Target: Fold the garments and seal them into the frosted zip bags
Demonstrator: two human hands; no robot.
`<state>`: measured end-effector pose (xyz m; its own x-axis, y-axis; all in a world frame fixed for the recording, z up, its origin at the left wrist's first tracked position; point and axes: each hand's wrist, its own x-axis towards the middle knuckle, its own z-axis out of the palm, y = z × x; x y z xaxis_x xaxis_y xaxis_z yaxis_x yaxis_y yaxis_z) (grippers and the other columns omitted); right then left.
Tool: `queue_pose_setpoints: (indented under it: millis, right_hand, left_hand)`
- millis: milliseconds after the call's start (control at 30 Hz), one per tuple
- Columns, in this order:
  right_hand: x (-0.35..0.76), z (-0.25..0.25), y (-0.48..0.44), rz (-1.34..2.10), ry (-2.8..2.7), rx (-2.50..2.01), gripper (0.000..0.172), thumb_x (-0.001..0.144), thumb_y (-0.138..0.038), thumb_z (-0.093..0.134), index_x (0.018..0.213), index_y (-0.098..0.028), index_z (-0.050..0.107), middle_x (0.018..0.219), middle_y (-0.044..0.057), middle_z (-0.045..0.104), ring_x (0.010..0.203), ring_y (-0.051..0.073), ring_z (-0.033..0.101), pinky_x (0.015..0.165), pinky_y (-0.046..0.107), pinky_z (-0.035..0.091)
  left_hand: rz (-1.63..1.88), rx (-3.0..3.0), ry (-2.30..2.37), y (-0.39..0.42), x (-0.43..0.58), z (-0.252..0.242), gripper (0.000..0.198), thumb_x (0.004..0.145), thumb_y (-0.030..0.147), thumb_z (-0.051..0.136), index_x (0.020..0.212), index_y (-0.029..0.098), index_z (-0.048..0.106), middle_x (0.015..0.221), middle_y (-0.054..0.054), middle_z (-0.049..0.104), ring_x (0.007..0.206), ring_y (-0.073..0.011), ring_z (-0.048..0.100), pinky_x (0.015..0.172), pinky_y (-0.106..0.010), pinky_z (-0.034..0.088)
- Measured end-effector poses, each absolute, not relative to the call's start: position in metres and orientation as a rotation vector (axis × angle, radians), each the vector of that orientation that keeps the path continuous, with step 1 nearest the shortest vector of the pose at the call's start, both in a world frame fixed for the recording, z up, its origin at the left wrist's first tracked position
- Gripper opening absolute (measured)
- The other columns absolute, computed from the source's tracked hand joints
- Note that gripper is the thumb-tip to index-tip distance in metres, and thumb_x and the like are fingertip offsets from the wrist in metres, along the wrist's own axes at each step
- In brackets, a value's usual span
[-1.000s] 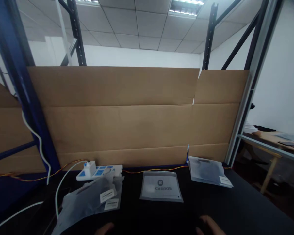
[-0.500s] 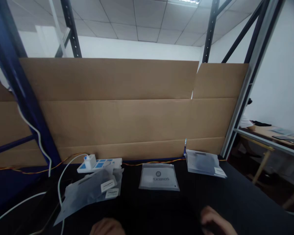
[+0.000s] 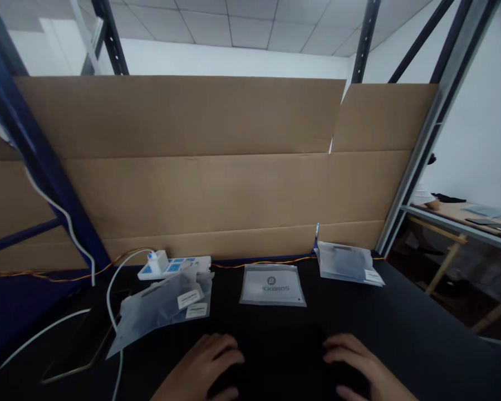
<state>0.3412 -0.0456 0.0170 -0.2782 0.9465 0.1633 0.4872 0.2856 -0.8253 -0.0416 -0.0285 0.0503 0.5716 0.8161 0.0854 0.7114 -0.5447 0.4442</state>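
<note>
My left hand [image 3: 200,365] and my right hand [image 3: 361,367] rest low on the black tabletop [image 3: 421,334], a shoulder's width apart. The fingers of both are curled, thumbs underneath, around something dark that blends with the table; I cannot make it out. Just beyond the hands lies a flat grey plastic bag with a printed logo [image 3: 273,284]. A crumpled pile of grey bags with white labels [image 3: 162,303] lies ahead of the left hand. Another stack of grey bags [image 3: 346,264] sits at the back right.
A cardboard wall [image 3: 217,189] closes off the back of the table. A white and blue power strip [image 3: 173,266] with a plug lies at its foot, with white cables [image 3: 112,301] trailing left. A blue rack post [image 3: 37,150] stands left, a grey post [image 3: 417,161] right, a wooden table [image 3: 471,214] beyond.
The view has tilted downward. Both hands have come forward into view from the bottom edge and now show curled fingers.
</note>
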Motion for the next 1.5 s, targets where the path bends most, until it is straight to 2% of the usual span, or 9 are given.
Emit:
queue_pose_setpoints:
  millis: [67,133,333,467,533,600,767,1133,1500]
  right_hand:
    - [0.335,0.011,-0.036,0.819,-1.923,-1.250,0.019,0.077,-0.034,0.072,0.096,-0.032,0.077,0.114,0.007,0.070,0.109,0.030,0.062,0.101,0.046,0.046]
    - [0.331,0.004,-0.032,0.766,-1.936,-1.223,0.014,0.082,-0.033,0.068,0.092,-0.031,0.077,0.107,0.006,0.071,0.102,0.027,0.063,0.096,0.043,0.048]
    - [0.332,0.018,-0.015,0.697,-1.904,-1.263,0.017,0.090,-0.035,0.060,0.095,-0.027,0.074,0.092,0.006,0.071,0.092,0.025,0.064,0.085,0.036,0.049]
    - [0.333,0.037,0.045,0.674,-1.910,-1.257,0.021,0.086,-0.039,0.064,0.095,-0.025,0.075,0.082,0.003,0.071,0.078,0.021,0.063,0.073,0.031,0.049]
    - [0.334,0.035,0.078,0.775,-1.943,-1.230,0.021,0.081,-0.042,0.068,0.087,-0.023,0.076,0.071,0.000,0.069,0.065,0.018,0.059,0.062,0.027,0.046]
    - [0.336,0.025,0.103,0.825,-1.944,-1.224,0.027,0.080,-0.047,0.067,0.080,-0.022,0.075,0.065,-0.002,0.066,0.059,0.016,0.056,0.058,0.025,0.044]
    - [0.343,-0.002,0.119,0.806,-1.873,-1.252,0.038,0.089,-0.051,0.054,0.080,-0.019,0.071,0.067,-0.002,0.063,0.067,0.017,0.055,0.065,0.026,0.044]
    - [0.347,0.000,0.112,0.822,-1.961,-1.295,0.032,0.092,-0.048,0.053,0.084,-0.022,0.070,0.074,-0.001,0.064,0.070,0.019,0.055,0.068,0.028,0.042]
    - [0.347,-0.002,0.110,0.810,-2.007,-1.391,0.035,0.095,-0.051,0.047,0.087,-0.022,0.065,0.074,0.000,0.058,0.070,0.017,0.050,0.064,0.028,0.038]
  left_hand:
    - [0.359,2.459,1.208,-0.016,-0.030,0.047,0.034,0.076,0.027,0.075,0.108,0.036,0.068,0.118,0.002,0.066,0.105,-0.0229,0.060,0.102,-0.037,0.043]
    - [0.329,2.436,1.204,-0.012,-0.025,0.040,0.025,0.077,0.025,0.074,0.100,0.033,0.068,0.112,0.003,0.066,0.102,-0.0210,0.061,0.102,-0.036,0.041]
    - [0.487,2.290,1.223,0.014,-0.025,0.046,0.010,0.089,0.024,0.058,0.095,0.026,0.066,0.097,0.003,0.068,0.091,-0.0164,0.061,0.083,-0.025,0.044]
    - [0.602,2.235,1.232,0.068,-0.015,0.058,0.019,0.093,0.032,0.052,0.092,0.021,0.067,0.089,0.001,0.067,0.084,-0.0175,0.060,0.077,-0.025,0.043]
    - [0.629,2.151,1.258,0.092,-0.015,0.052,0.025,0.093,0.038,0.050,0.093,0.019,0.067,0.086,0.000,0.066,0.082,-0.0177,0.060,0.075,-0.025,0.043]
    - [0.658,2.042,1.271,0.107,-0.021,0.040,0.031,0.094,0.043,0.047,0.094,0.018,0.066,0.083,0.001,0.065,0.077,-0.0166,0.059,0.073,-0.025,0.043]
    - [0.688,1.902,1.191,0.117,-0.041,0.017,0.035,0.096,0.046,0.043,0.096,0.018,0.065,0.084,0.001,0.064,0.076,-0.0148,0.060,0.076,-0.025,0.045]
    - [0.712,1.849,1.176,0.112,-0.042,0.021,0.028,0.095,0.038,0.047,0.094,0.017,0.065,0.082,0.001,0.063,0.076,-0.0148,0.060,0.077,-0.024,0.045]
    - [0.726,1.788,1.120,0.117,-0.045,0.014,0.028,0.093,0.044,0.051,0.091,0.019,0.063,0.084,0.000,0.063,0.077,-0.0161,0.060,0.078,-0.027,0.045]
